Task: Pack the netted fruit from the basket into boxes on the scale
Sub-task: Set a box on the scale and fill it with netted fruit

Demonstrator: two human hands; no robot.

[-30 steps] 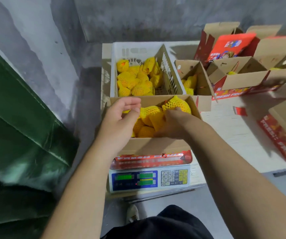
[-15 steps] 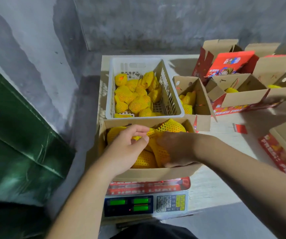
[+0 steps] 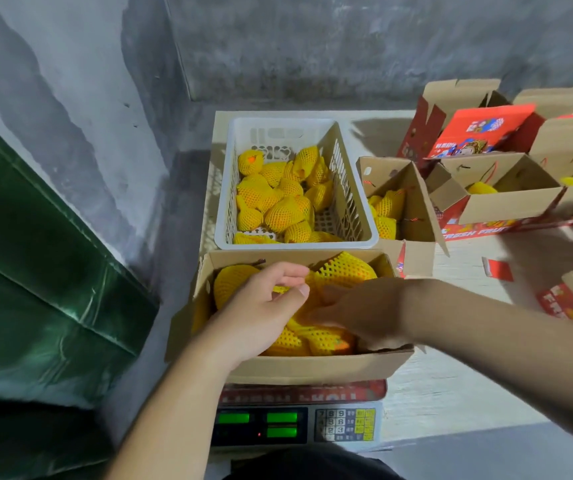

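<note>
- Here, an open cardboard box (image 3: 312,370) sits on a digital scale (image 3: 299,426), whose green displays glow at the front; the digits are too blurred to read.
- The box holds several fruits in yellow foam netting (image 3: 345,271), piled up to its rim.
- The left hand (image 3: 261,306) reaches into the box from the near side, its fingers curled, thumb and fingertips pinching a fold of the yellow netting.
- The right hand (image 3: 364,311) lies over the fruit in the box's right half, palm down; its fingers are mostly hidden in shadow, so whether they grip anything cannot be told.
- Just behind the box stands a white plastic basket (image 3: 354,202), partly filled with more netted fruit (image 3: 278,199).
- To the basket's right, a smaller cardboard box (image 3: 413,199) holds a few netted fruits.
- Farther right are more open cartons (image 3: 506,199) printed in red with "FRESH FRUIT", all on a pale table (image 3: 451,386).
- A green tarp (image 3: 36,271) lies at the left against a grey wall.
</note>
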